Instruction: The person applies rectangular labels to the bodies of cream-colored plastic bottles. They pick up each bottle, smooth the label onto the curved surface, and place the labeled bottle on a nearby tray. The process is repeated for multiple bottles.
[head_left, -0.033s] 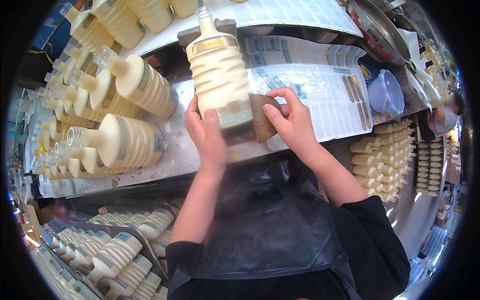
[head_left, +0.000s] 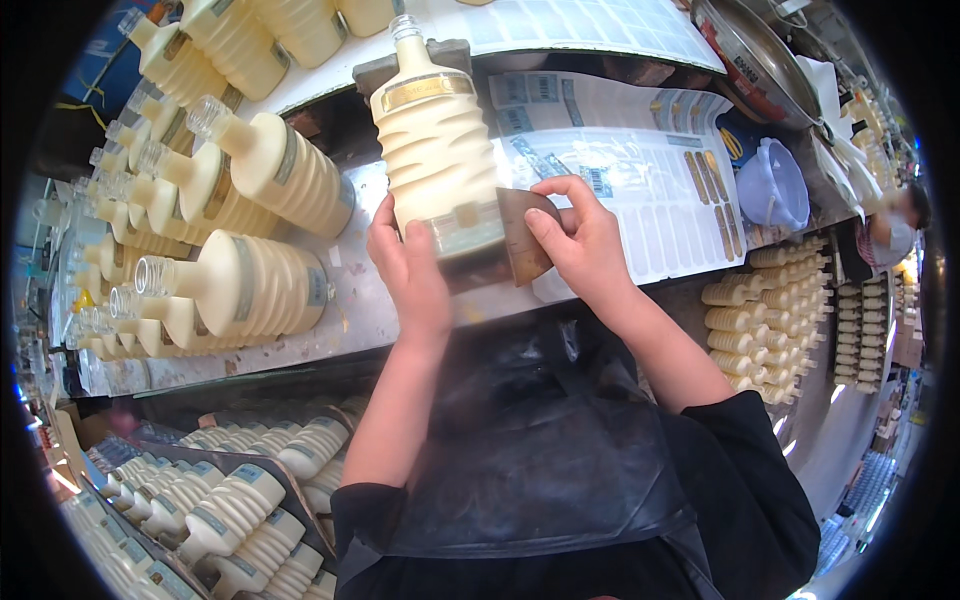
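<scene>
Surface: metal surface with label sheets.
Left hand: clasped on cream ribbed bottle.
Right hand: gripping brown scraper against the bottle.

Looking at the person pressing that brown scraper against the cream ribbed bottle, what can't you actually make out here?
Head view only:
- Lower end of the cream ribbed bottle: covered by the left hand and brown scraper.
- Scraper's far edge: under the right hand.
- Print on the label sheets: too small, bent by the fisheye.
- Bottles in the lower crate: partly cut off by the rim.
</scene>
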